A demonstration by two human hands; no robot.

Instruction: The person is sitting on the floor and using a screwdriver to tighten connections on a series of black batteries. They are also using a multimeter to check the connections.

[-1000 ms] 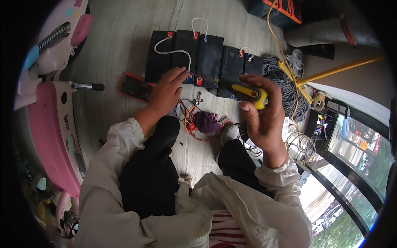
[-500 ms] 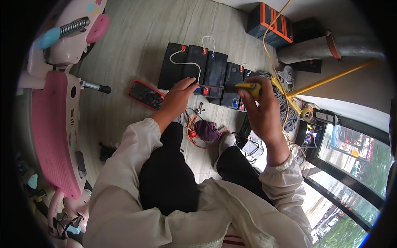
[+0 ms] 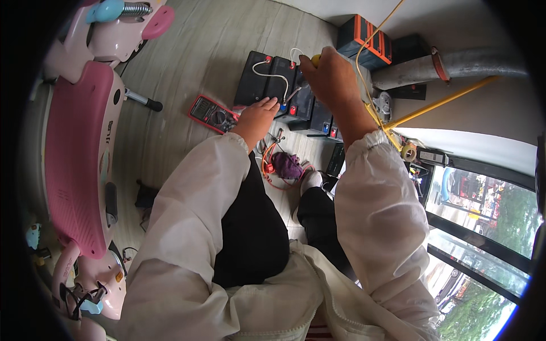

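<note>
Diagonally, the screwdriver (image 3: 315, 59) points lower-left, clenched in right hand (image 3: 331, 82); left hand (image 3: 257, 116) outstretched.

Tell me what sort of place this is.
Probably a repair shop for electric scooters: a pink scooter stands at the left, black batteries sit on the floor, and a red-edged multimeter lies beside them.

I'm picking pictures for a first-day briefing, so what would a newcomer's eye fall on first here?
Probably the big pink-and-white scooter along the left side. Next, at upper centre, come black box-shaped batteries linked by white cables, with the person's right grip around a yellow-handled screwdriver there. A red-framed multimeter lies just left of the batteries.
</note>
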